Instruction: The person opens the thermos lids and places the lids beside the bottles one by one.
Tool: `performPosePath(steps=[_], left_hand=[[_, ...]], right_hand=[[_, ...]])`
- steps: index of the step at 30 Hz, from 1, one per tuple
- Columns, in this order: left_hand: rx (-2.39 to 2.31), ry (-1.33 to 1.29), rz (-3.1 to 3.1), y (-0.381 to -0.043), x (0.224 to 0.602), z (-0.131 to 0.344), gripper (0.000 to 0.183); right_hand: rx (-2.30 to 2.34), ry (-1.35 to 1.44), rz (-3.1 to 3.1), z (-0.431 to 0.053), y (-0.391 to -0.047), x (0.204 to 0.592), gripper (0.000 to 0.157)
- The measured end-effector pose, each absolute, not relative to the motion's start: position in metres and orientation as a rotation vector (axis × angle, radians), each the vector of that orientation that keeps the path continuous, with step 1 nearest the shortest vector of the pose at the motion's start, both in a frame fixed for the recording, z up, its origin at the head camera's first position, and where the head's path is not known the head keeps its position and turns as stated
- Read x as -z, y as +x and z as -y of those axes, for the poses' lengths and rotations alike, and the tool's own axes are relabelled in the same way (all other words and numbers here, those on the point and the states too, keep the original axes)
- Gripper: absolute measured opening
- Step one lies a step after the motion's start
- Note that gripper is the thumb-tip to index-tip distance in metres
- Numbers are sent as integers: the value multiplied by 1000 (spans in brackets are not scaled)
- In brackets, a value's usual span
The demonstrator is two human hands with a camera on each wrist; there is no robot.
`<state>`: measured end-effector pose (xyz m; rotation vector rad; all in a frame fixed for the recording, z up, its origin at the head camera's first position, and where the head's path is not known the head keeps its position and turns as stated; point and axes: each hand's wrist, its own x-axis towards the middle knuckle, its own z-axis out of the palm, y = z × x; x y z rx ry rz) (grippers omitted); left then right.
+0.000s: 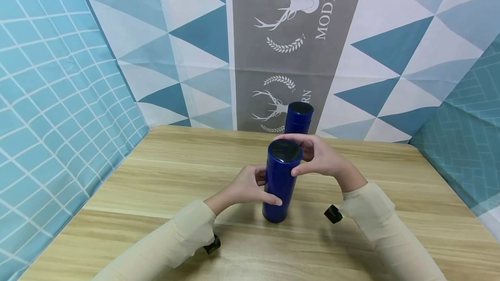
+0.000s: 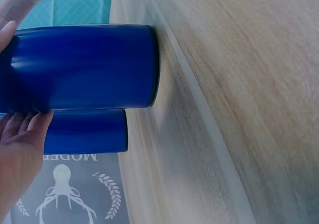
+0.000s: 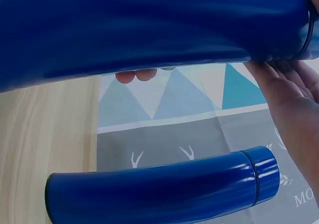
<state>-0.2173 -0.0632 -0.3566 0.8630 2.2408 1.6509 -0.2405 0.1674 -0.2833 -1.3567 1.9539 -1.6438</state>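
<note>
Gripping the front blue bottle at the bench, left hand round its body, right hand round its top, fingers curled on it, goes best held plumb imo, not nudging the rear bottle.

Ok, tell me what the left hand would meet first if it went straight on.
The left hand would likely meet the near blue bottle first, the one it grips; depth beyond is unclear.
</note>
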Motion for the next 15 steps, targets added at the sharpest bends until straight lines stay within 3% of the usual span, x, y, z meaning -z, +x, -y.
performPosePath(steps=[15], left_hand=[[-1664,821,-2238,-217,356,62,63]], right_hand=[[1650,-1376,-1970,-167,-232,284,80]])
